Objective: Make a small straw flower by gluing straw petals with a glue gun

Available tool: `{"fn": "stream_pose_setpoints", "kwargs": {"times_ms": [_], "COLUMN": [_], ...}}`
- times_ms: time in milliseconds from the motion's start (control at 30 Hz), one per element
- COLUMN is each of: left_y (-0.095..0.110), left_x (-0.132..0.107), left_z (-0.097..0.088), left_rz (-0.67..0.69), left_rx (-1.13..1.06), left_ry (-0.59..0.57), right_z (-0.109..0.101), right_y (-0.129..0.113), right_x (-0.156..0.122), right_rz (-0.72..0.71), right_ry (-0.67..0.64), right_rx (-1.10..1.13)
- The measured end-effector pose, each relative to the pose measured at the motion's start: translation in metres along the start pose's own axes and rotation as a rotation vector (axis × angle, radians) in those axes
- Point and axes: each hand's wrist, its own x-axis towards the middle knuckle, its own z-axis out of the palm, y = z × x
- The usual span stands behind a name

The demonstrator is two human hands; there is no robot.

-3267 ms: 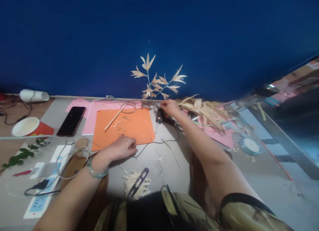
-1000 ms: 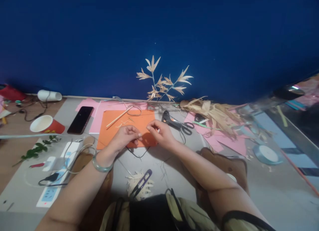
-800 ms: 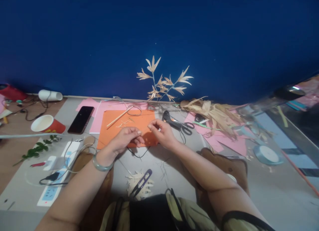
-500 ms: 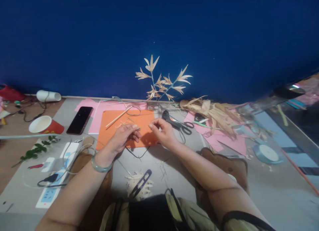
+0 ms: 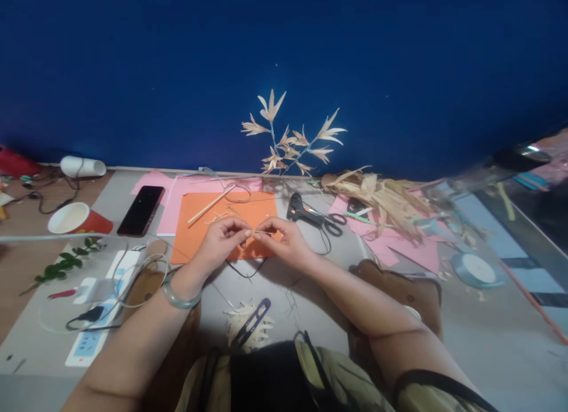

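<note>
My left hand (image 5: 223, 241) and my right hand (image 5: 286, 241) meet over an orange sheet (image 5: 190, 222), thumbs and forefingers pinched. Between the fingertips runs a thin, pale strip (image 5: 262, 232), too small to name; both hands seem to grip it. A pale stick (image 5: 208, 206) and several fine straw-coloured bits (image 5: 226, 213) lie on the sheet behind my left hand. Just right of my right hand lies a black glue gun (image 5: 302, 209), with black-handled scissors (image 5: 335, 222) beside it. Closer to my body, purple thread snips (image 5: 255, 322) rest on a pale fringed piece (image 5: 239, 317).
Dried husk flowers on a branch (image 5: 288, 142) stand against the blue wall. A husk pile (image 5: 377, 196) and ribbon roll (image 5: 474, 271) are to the right. Leftward are a phone (image 5: 141, 211), a paper cup (image 5: 80, 219), a leafy sprig (image 5: 66, 265) and a power strip (image 5: 91, 335) with cables.
My hands were apart with a gap between the fingertips; now they have come together, the tips meeting at the thin strip. The view has shifted slightly.
</note>
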Motion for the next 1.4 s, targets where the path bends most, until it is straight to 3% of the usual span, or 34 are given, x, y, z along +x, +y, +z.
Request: {"fn": "stream_pose_setpoints", "kwargs": {"times_ms": [300,533,833,1100,1400], "left_y": [0.0034,0.0015,0.0015,0.0021,0.0082], "left_x": [-0.0034,-0.0005,-0.0008,-0.0026,-0.0050], "left_z": [0.0020,0.0019,0.0005,0.0008,0.0017], "left_rz": [-0.036,-0.028,0.037,-0.010,-0.030], "left_rx": [-0.008,-0.045,-0.035,0.034,0.051], "left_ry": [-0.017,0.019,-0.020,-0.025,-0.037], "right_z": [-0.0012,0.0050,0.0060,0.0054,0.0057], "right_y": [-0.0027,0.0010,-0.0028,0.0031,0.0046], "right_x": [-0.0013,-0.0045,-0.0049,-0.0036,-0.0032], "right_rz": [0.010,0.010,0.080,0.080,0.213], "right_ry": [0.001,0.074,-0.105,-0.022,-0.118], "right_rx": [0.044,0.051,0.107,0.104,0.357]}}
